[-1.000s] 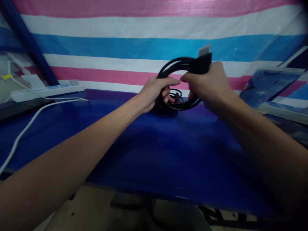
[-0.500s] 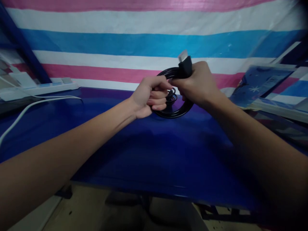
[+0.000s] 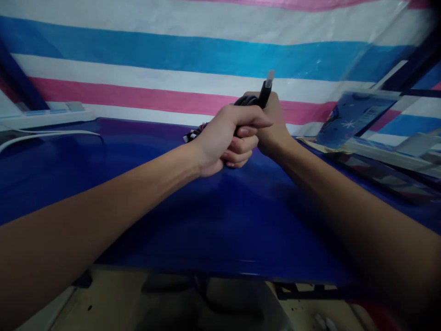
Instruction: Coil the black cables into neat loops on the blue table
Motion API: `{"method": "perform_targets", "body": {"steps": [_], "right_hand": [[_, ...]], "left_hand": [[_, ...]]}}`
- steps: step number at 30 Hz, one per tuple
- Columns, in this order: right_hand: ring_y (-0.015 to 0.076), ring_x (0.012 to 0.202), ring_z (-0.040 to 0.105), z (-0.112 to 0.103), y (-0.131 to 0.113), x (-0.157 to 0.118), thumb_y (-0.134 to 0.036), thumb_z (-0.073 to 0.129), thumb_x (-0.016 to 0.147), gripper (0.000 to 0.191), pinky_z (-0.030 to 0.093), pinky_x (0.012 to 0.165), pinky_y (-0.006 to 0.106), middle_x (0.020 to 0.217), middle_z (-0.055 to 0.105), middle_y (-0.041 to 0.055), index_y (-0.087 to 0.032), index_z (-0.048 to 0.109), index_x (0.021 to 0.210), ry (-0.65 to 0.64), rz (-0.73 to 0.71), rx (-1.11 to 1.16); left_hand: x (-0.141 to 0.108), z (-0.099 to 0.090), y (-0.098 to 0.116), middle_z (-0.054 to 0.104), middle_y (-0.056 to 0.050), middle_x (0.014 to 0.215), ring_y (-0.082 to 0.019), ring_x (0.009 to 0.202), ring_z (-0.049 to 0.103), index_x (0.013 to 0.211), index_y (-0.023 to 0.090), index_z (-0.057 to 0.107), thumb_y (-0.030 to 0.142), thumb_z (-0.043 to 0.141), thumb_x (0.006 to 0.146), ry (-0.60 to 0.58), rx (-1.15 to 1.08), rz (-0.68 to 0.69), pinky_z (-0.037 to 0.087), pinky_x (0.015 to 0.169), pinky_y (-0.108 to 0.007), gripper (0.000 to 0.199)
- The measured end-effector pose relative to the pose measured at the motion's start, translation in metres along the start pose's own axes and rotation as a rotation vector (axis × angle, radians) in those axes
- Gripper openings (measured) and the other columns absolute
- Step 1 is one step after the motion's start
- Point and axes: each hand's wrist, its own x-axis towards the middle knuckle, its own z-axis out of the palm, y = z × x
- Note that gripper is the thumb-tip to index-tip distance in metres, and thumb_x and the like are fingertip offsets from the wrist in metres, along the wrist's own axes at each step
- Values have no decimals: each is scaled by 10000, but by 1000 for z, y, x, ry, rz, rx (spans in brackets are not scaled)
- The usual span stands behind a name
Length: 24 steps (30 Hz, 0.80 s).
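Note:
A coiled black cable is held up over the blue table, mostly hidden by my hands. Its connector, with a pale tip, points upward above my fingers. My left hand is closed around the near side of the coil. Behind it, my right hand grips the coil beside the connector, its fingers largely hidden. Past my left wrist, a dark bundle with small white ends lies on the table.
White power strips stand at the left and right. A white cable runs across the left side. At the right is a blue package, near a dark flat item. Striped sheeting hangs behind.
My left hand has moved right, in front of my right hand, and covers most of the coil. The connector has turned more edge-on. The view has shifted, and the dark bundle shows further left.

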Motion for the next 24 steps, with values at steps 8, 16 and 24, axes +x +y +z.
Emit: {"method": "perform_targets", "body": {"steps": [8,16,24], "right_hand": [[64,510,287,-16,-4,3,-36,565,673,326,210,512,264,488,317,-36,-160,367,447,-15,-179,-157],[107,453,414,11,4,4,-327,548,826,355,313,464,261,493,402,-4,-197,412,524,237,133,194],[89,493,419,26,5,2,-281,489,884,361,377,525,240,519,419,-6,-196,396,547,357,291,551]], "left_hand": [[8,-28,-1,255,62,384,-45,371,206,447,199,335,135,563,697,370,428,280,148,389,-232,345],[16,-54,-1,456,39,580,-91,595,390,599,201,486,95,650,639,737,665,594,257,524,-245,199],[26,-39,-12,525,31,521,-100,552,549,632,200,454,33,488,730,589,-206,233,445,591,-230,197]]}}
